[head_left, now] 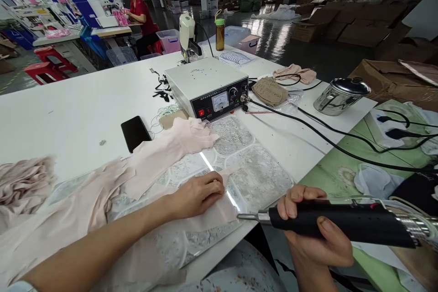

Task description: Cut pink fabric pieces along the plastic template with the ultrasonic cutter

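Observation:
My right hand (318, 223) is wrapped around a black handheld ultrasonic welder (342, 223), held nearly level. Its narrow metal tip points left and sits at the right edge of a thin pale pink fabric piece (208, 219). With fingers curled, my left hand (200, 194) presses on that fabric; the fingertips are hidden. Beneath lies a glossy, clear patterned board (256, 173), crossed by a bright streak of light. More pale pink fabric (167, 150) is layered on the board beyond my left forearm.
A control box with a dial (208, 84) stands behind the board, its black cable (290, 116) running right. Around it are a phone (135, 133), a bottle (219, 34), a steel pot (342, 96) and brown card pieces (270, 90). A person (140, 16) sits at a sewing machine (97, 9).

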Action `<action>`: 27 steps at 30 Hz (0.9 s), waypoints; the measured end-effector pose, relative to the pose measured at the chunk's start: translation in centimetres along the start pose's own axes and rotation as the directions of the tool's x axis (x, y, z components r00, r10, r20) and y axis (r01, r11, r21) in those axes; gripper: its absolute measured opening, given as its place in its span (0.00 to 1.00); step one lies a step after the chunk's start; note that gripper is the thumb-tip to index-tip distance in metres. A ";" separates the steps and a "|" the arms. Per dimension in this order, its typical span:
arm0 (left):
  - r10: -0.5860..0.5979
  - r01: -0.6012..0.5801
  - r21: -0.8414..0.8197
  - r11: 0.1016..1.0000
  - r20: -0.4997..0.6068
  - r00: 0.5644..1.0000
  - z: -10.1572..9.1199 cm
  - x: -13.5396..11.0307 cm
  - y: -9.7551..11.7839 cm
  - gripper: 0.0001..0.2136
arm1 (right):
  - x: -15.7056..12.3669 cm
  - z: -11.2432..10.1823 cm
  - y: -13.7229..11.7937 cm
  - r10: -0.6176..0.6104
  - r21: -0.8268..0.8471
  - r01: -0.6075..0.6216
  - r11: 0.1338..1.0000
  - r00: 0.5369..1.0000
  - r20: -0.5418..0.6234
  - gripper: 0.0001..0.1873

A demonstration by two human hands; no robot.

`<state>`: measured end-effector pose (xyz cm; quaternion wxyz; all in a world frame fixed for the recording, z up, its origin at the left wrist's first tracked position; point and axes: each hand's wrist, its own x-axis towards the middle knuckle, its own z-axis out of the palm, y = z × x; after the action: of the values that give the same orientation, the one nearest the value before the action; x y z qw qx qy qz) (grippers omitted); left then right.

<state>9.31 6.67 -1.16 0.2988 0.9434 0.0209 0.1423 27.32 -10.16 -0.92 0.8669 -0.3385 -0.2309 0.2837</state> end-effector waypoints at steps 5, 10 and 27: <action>0.284 -0.299 0.163 0.940 0.110 0.953 -0.4 0.7 0.7 0.11 | -0.2 0.0 -0.2 -0.016 -0.019 0.016 1.000 1.000 0.011 0.11; 0.440 -0.511 0.259 0.820 0.286 0.851 -0.8 1.8 1.3 0.11 | -0.6 -0.4 -0.1 -0.015 -0.031 0.016 0.999 1.000 0.021 0.12; 0.467 -0.535 0.334 0.776 0.266 0.843 -0.8 1.6 1.4 0.08 | -1.1 -0.6 -0.5 0.013 -0.119 -0.015 0.993 1.000 -0.020 0.12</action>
<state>10.54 6.16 0.70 0.0538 0.9633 -0.2289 0.1294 27.03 -11.44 -1.24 0.8454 -0.3940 -0.2368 0.2721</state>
